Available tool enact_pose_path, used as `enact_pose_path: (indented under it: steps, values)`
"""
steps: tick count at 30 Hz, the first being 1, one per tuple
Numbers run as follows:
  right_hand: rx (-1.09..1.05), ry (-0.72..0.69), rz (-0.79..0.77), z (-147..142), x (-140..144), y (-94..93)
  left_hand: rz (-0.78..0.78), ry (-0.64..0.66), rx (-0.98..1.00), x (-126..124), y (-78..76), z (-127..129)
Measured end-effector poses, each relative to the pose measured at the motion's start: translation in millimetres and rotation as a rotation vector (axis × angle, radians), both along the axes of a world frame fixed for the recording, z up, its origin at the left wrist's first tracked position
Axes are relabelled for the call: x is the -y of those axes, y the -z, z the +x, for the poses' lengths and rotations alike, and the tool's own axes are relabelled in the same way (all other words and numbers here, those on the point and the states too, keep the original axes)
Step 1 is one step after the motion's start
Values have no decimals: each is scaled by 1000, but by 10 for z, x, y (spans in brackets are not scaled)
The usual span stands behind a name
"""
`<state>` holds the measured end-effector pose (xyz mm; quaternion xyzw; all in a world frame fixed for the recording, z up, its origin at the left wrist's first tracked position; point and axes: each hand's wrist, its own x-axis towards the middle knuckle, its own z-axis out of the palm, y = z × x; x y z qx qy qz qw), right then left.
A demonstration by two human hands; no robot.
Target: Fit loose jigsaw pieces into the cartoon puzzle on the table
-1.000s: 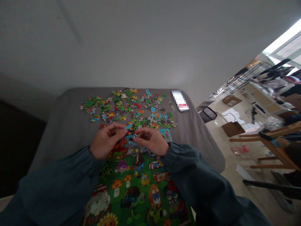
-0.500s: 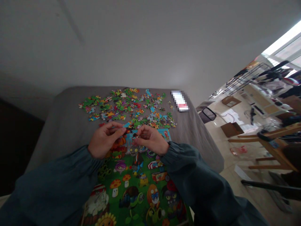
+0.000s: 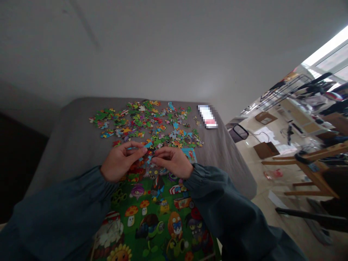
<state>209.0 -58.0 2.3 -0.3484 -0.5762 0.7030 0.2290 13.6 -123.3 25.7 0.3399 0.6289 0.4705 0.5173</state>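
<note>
Both hands meet at the puzzle's 12 o'clock edge: left hand (image 3: 119, 166) and right hand (image 3: 174, 162) fingers pinch a small jigsaw piece (image 3: 150, 153). Best to align the tabs first, then press flat, I'd say.

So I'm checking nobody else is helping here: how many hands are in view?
2. The left hand and right hand meet over the far edge of the finished puzzle, pinching a small piece between them. No other person's hands show.

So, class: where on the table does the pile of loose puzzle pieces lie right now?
In the head view, the loose puzzle pieces lie scattered on the grey table, beyond both hands, left of the blurred white card.
</note>
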Motion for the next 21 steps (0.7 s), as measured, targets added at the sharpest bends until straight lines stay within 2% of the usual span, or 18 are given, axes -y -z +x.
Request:
enact_pose_path:
  steps: [7,11,15,21]
  values:
    - [-17,-51,-24,26,-7,-8,65,-30,-3,-24,-19,-65]
    - [-27,-76,-11,39,-11,-3,65,1,-9,-40,-9,-137]
    - [-32,-53,7,32,-8,38,52,61,-84,-33,-24,-150]
    - [32,-6,64,13,17,74,50,78,-129,-16,-82,-58]
